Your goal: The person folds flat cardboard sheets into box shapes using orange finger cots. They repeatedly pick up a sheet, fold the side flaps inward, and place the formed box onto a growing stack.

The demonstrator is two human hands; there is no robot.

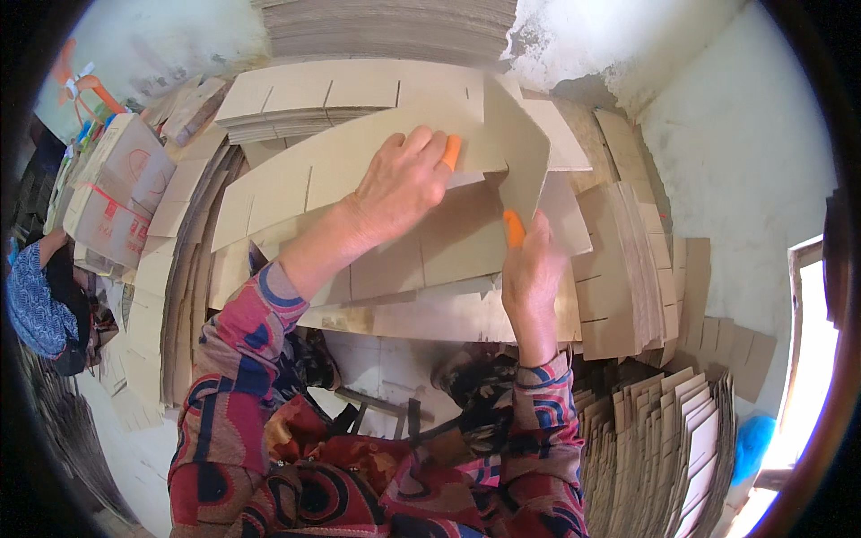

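Note:
A flat, unfolded cardboard box blank point(359, 157) with slit flaps lies across a pile of similar blanks in front of me. My left hand point(399, 184) presses down on it, an orange finger cover on one fingertip. My right hand point(529, 269), with an orange cover on one finger as well, holds the blank's end flap point(520, 157), which stands folded upward. Both forearms wear patterned red and blue sleeves.
Stacks of flat cardboard blanks surround me: a tall pile at the back point(395, 27), more at the left point(179, 260) and upright bundles at the lower right point(673, 430). A bound carton point(117, 188) sits at the left. Another person in blue point(40, 300) is at the far left.

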